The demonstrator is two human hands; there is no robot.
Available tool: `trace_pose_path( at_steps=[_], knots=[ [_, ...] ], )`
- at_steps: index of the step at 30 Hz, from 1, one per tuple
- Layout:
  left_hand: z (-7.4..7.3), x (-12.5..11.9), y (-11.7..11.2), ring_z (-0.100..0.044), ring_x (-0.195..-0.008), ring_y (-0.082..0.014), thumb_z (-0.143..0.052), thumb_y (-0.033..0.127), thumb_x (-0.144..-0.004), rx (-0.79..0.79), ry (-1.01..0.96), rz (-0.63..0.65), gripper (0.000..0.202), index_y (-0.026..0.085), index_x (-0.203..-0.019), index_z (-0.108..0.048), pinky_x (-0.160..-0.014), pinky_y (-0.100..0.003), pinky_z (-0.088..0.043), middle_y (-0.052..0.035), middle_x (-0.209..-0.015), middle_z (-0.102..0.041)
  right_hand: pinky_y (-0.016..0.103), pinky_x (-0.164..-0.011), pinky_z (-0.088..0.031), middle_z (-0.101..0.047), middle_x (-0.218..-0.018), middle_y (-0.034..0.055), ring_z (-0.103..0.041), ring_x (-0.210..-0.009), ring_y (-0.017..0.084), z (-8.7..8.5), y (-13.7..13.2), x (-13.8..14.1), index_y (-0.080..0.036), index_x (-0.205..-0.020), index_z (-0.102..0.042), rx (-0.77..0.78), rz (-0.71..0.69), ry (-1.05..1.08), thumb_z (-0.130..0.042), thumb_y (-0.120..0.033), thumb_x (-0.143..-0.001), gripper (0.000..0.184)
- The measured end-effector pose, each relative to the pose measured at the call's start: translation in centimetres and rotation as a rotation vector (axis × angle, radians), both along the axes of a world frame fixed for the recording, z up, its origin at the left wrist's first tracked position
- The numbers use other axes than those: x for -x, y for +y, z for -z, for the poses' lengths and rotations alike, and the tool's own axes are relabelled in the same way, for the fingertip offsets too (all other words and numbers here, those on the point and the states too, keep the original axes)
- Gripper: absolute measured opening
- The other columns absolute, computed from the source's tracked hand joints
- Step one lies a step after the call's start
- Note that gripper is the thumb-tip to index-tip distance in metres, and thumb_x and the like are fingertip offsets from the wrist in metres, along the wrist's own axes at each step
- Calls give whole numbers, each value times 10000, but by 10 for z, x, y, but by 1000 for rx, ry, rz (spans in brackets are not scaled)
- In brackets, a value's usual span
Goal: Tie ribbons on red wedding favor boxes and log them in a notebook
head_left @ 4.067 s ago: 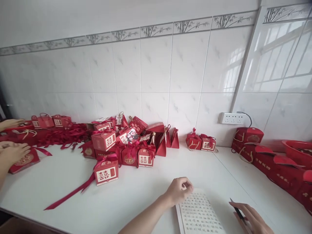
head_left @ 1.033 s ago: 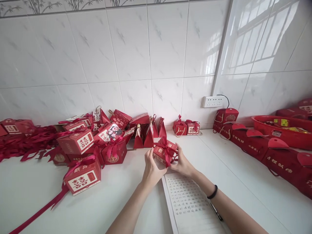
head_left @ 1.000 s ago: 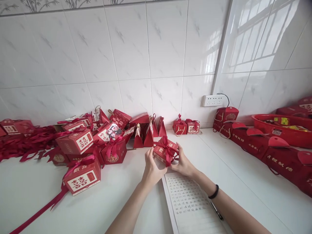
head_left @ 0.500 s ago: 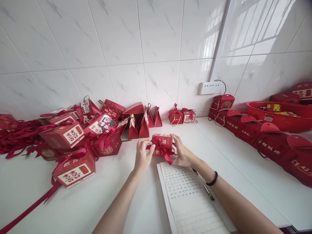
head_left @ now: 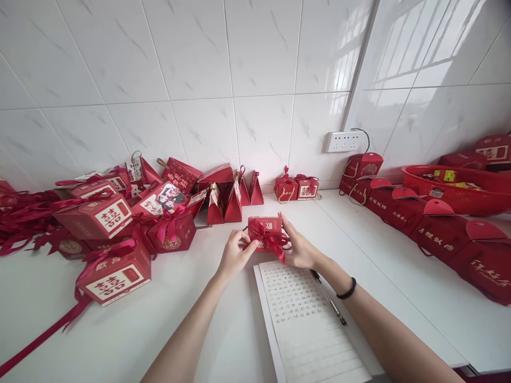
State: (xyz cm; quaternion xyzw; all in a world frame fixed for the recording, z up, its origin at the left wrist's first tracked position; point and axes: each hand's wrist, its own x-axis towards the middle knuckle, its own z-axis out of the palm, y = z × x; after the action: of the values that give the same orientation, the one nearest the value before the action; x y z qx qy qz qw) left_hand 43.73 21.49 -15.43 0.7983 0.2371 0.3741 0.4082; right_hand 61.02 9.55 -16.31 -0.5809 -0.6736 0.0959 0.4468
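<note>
In front of me on the white counter stands a small red gift box (head_left: 275,223) with cream lettering. A dark red ribbon (head_left: 266,236) is tied round it in a bow. My left hand (head_left: 236,250) is at the box's left side, thumb and forefinger pinched on the ribbon by the lower left corner. Against the right side rests my right hand (head_left: 300,246), its fingers upright along the box and its thumb near the front, steadying it. The right fingertips are partly hidden behind the box. Just below the box lies an open notebook (head_left: 319,346) with handwriting.
A pen (head_left: 333,306) lies on the notebook. Red boxes with ribbons (head_left: 115,276) are heaped at the left. Two small boxes (head_left: 307,188) stand by the wall. At the right are a row of red boxes (head_left: 435,234) and a red basin (head_left: 491,199) holding packets.
My left fingers have shifted slightly down along the box's left side, with the thumb now lower on the ribbon. The bow sits a little differently. The right hand stays at the box's side.
</note>
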Motion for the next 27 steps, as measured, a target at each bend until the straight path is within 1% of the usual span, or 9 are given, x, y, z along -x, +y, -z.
trace_pose_path(
  at_steps=[3, 6, 8, 12, 17, 19, 21, 24, 27],
  knots=[
    [-1, 1, -3, -519, -767, -137, -558, 378, -737, 3, -5, -9, 222, 189, -675, -459, -727, -268, -443, -4, -793, -477, 440, -893, -475, -184, -1447, 177, -270, -1306, 321, 3, 1, -3, -209, -1441, 55, -32, 10, -19, -577, -203, -715, 963],
    [-1, 2, -3, -537, -785, -148, -489, 438, -784, 84, -20, -43, 242, 197, -792, -466, -706, -268, -439, -15, -816, -521, 486, -980, -388, -219, -1436, 172, -255, -1316, 310, 5, 2, -4, -210, -1443, 21, -51, 32, -42, -578, -184, -702, 954],
    [0, 2, -2, -541, -781, -150, -490, 449, -784, 83, -9, -54, 257, 201, -844, -460, -701, -271, -438, -19, -826, -539, 501, -1007, -349, -224, -1436, 167, -234, -1325, 306, 5, 2, -4, -215, -1443, 8, -60, 41, -59, -570, -177, -700, 942],
    [0, 3, 2, -542, -773, -153, -542, 418, -758, -54, 14, -61, 237, 197, -748, -455, -720, -278, -433, -10, -787, -537, 488, -971, -393, -188, -1451, 170, -267, -1311, 313, 4, 1, -4, -223, -1442, 16, -57, 33, -67, -568, -197, -715, 933],
    [-7, 7, -2, -516, -651, -136, -515, 407, -778, -61, 122, -21, 267, 195, -625, -458, -639, -257, -413, 18, -647, -528, 441, -868, -481, -235, -1431, 175, -305, -1290, 316, 5, 0, -4, -226, -1440, 34, -22, 36, -28, -590, -229, -721, 952],
    [-10, 7, -5, -516, -680, -145, -521, 376, -770, -99, 107, -3, 267, 194, -584, -464, -678, -265, -416, 16, -618, -514, 431, -860, -486, -233, -1432, 170, -297, -1294, 311, 5, 0, -4, -224, -1440, 38, -21, 38, -23, -581, -226, -725, 946],
    [-11, 7, -7, -510, -706, -151, -531, 359, -760, -128, 79, 16, 279, 192, -547, -464, -715, -273, -415, 13, -606, -491, 426, -841, -495, -241, -1429, 168, -328, -1275, 310, 5, 0, -3, -220, -1440, 38, -20, 34, -18, -574, -224, -725, 941],
    [-9, 5, -7, -505, -672, -136, -551, 354, -747, -83, 28, 47, 281, 185, -536, -475, -691, -263, -426, 12, -635, -483, 448, -853, -486, -276, -1410, 168, -386, -1234, 306, 3, 0, -2, -211, -1441, -2, -14, 39, -31, -560, -220, -732, 902],
    [-6, 3, -7, -518, -645, -124, -556, 353, -747, 0, -32, 45, 274, 178, -547, -486, -643, -244, -440, 11, -648, -496, 494, -961, -403, -262, -1411, 168, -297, -1289, 312, 1, -1, -6, -188, -1428, -113, -37, 85, -122, -551, -202, -726, 827]
  ],
)
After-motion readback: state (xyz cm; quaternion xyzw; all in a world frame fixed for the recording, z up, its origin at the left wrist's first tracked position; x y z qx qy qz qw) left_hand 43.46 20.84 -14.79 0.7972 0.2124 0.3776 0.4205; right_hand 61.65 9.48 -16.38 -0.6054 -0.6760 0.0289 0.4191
